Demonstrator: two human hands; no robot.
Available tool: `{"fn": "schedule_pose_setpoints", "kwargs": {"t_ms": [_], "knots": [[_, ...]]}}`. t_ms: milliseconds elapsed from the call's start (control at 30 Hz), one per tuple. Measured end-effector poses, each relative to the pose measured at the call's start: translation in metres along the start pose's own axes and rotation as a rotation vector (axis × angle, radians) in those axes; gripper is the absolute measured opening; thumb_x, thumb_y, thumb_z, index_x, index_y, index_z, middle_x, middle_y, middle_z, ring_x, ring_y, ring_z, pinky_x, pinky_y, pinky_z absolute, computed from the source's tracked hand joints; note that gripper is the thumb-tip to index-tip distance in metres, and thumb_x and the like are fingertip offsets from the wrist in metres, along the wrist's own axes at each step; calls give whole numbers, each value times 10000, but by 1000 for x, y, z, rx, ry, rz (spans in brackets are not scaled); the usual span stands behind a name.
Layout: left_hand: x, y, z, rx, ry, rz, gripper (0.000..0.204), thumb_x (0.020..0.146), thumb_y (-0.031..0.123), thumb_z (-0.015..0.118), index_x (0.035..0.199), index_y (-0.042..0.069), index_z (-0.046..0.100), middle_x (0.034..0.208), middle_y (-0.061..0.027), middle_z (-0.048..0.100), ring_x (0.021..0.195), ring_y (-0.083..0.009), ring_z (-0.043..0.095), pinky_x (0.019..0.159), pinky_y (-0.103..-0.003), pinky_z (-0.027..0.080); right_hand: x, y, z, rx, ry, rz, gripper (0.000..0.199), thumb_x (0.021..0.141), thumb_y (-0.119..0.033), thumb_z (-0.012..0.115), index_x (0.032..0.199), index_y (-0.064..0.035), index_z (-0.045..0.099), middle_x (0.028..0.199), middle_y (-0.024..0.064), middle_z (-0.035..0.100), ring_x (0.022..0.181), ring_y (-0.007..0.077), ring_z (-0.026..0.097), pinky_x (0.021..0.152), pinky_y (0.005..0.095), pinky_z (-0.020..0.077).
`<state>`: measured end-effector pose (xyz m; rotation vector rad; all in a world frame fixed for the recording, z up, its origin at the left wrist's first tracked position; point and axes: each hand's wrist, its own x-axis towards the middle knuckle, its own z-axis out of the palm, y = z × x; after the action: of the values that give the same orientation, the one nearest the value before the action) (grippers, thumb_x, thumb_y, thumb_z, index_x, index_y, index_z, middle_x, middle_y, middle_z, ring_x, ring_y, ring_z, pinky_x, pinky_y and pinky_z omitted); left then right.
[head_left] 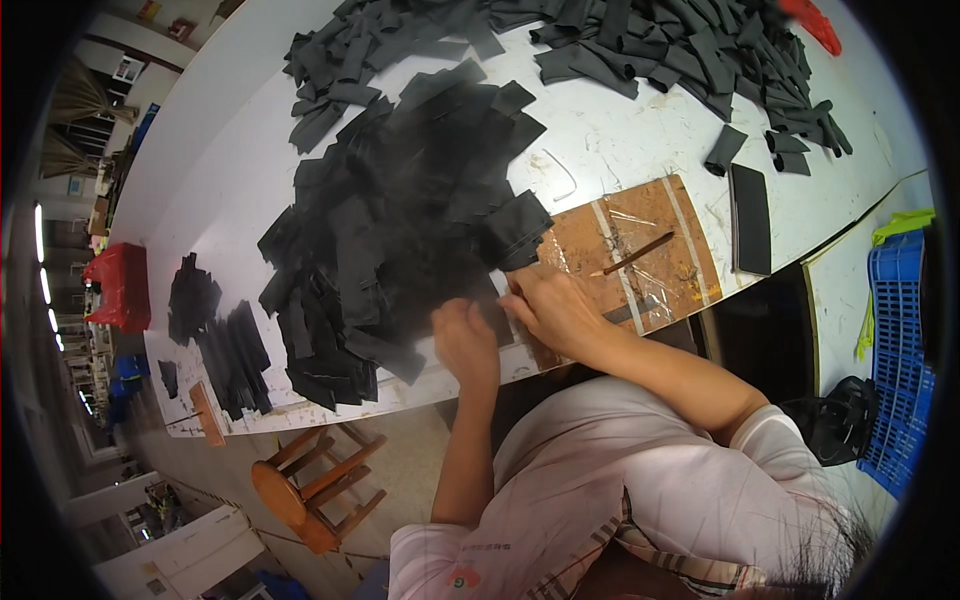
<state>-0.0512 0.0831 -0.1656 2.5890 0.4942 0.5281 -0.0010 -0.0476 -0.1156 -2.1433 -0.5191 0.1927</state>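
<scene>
My left hand [467, 343] is closed at the near edge of the table, its fingertips pinching the side of a dark fabric piece [494, 298]. Against the other side of that same piece, the thumb and curled fingers of my right hand [553, 308] press together. Part of the piece is hidden by my fingers. Just beyond both hands rises a big loose heap of flat dark grey fabric pieces [370, 230], blurred in its middle. Under my right wrist lies a worn brown board [660, 225] banded with clear tape, and a brown pencil [635, 255] rests on it.
Rolled dark fabric pieces [690, 60] are piled along the far side of the white table [215, 170]. A black phone-like slab [750, 220] lies right of the board. Smaller fabric stacks [235, 360] sit at the left. A wooden stool [300, 490] and a blue crate [897, 350] stand beside the table.
</scene>
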Motion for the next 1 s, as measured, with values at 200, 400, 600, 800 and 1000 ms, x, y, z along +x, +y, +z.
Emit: {"fn": "schedule_pose_setpoints", "kwargs": {"t_ms": [200,400,600,800,1000], "knots": [[-10,-8,-2,-786,-88,-392,117,769,79,585,806,-7,514,734,-65,532,658,-140,519,592,-265,417,16,14,32,-81,142,-122,221,725,-198,634,791,7,579,684,117,553,604,261,543,557,344,434],[-8,21,-15,-1012,2,-424,69,798,14,562,807,6,494,748,0,506,652,-33,454,584,-150,376,21,3,27,439,69,76,138,698,-62,664,792,7,590,661,22,515,592,73,479,541,206,401],[-12,26,-13,-1222,-65,-430,69,797,16,562,809,6,494,733,4,499,620,-38,453,560,-152,379,29,4,16,394,45,-91,107,755,-67,605,829,4,575,676,46,532,601,98,491,565,229,408],[7,18,-31,-1091,85,-455,58,815,30,531,858,-2,511,708,4,498,579,-29,451,507,-150,364,36,0,-14,304,-43,57,158,837,-155,516,815,-2,541,668,64,525,615,106,476,582,247,392],[61,27,-73,-1304,-401,-522,198,834,83,513,992,-34,537,809,-58,590,612,-50,508,532,-155,391,29,-5,-35,315,-214,-71,193,855,-190,492,818,-2,522,666,59,508,642,128,466,608,261,387]]}}
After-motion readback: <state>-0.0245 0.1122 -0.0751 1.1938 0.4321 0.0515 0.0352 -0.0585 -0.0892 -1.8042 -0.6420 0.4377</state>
